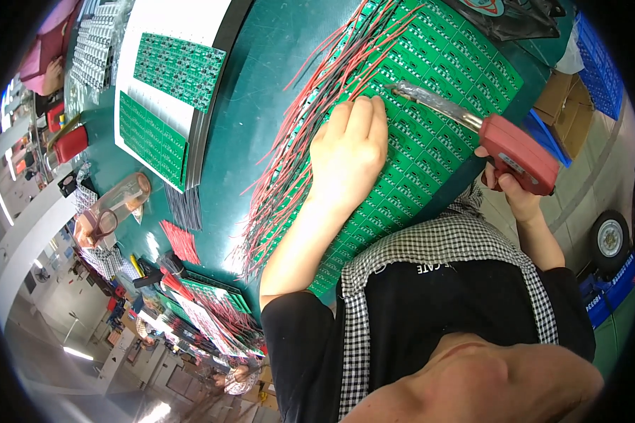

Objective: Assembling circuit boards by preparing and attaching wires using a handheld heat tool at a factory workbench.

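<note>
A large panel of green circuit boards (437,106) lies in front of me, with rows of small parts and pads. Many thin red and black wires (331,84) run along its left side. My left hand (349,151) rests over the panel, its fingers pressed together at the wires; they seem closed on a red wire, though the fingertips are partly hidden. In my right hand (518,190) is a red soldering gun (518,155), gripped by its handle. Its metal barrel slants left over the panel, and the tip is close to the wire ends, just beyond my left fingers.
Smaller green boards (180,70) lie on a white stack (208,134) at the left. Nearby are bundles of black wires (183,206) and red wires (180,241), and a clear jar (123,197). A black bag (515,17) lies far right; a cardboard box (568,106) and blue crate (600,67) stand beyond.
</note>
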{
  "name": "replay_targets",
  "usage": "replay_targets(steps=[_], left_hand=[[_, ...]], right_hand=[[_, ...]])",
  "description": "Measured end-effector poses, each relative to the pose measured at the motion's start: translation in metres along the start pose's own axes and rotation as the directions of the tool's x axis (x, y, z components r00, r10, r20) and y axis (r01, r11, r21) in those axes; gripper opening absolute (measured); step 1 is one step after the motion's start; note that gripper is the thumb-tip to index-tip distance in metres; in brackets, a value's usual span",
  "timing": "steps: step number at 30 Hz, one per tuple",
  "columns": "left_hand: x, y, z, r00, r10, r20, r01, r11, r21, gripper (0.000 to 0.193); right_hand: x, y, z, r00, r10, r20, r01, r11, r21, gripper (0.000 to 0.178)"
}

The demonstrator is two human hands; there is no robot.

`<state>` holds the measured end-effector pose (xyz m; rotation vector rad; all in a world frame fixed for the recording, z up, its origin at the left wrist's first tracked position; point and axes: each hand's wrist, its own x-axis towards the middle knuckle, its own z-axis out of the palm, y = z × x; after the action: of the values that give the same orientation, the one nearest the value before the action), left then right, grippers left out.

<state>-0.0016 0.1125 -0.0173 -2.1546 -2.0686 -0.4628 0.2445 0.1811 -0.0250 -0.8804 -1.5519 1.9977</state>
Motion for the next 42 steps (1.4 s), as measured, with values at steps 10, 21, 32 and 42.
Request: replay_targets(steps=[10, 21, 32, 42], left_hand=[[-0.003, 0.0, -0.001, 1.0, -0.003, -0.005, 0.003, 1.0, -0.018, 0.024], [-0.002, -0.002, 0.0, 1.0, -0.01, 0.014, 0.01, 1.0, -0.011, 0.025], [0.0, 0.002, -0.004, 0.997, -0.054, 0.061, 0.055, 0.998, -0.028, 0.026], [-0.007, 0.0, -0.009, 0.989, -0.098, 0.115, 0.101, 0.995, -0.023, 0.023]], right_hand=[[-0.003, -0.001, 0.001, 1.0, 0.001, -0.023, 0.0, 0.999, 0.037, 0.045], [0.0, 0.004, 0.0, 0.999, -0.001, -0.051, 0.002, 1.0, 0.015, 0.045], [-0.005, -0.001, -0.002, 0.993, -0.065, -0.096, 0.07, 0.996, 0.048, 0.049], [-0.014, -0.003, 0.0, 0.978, -0.187, -0.087, 0.192, 0.981, 0.044, 0.044]])
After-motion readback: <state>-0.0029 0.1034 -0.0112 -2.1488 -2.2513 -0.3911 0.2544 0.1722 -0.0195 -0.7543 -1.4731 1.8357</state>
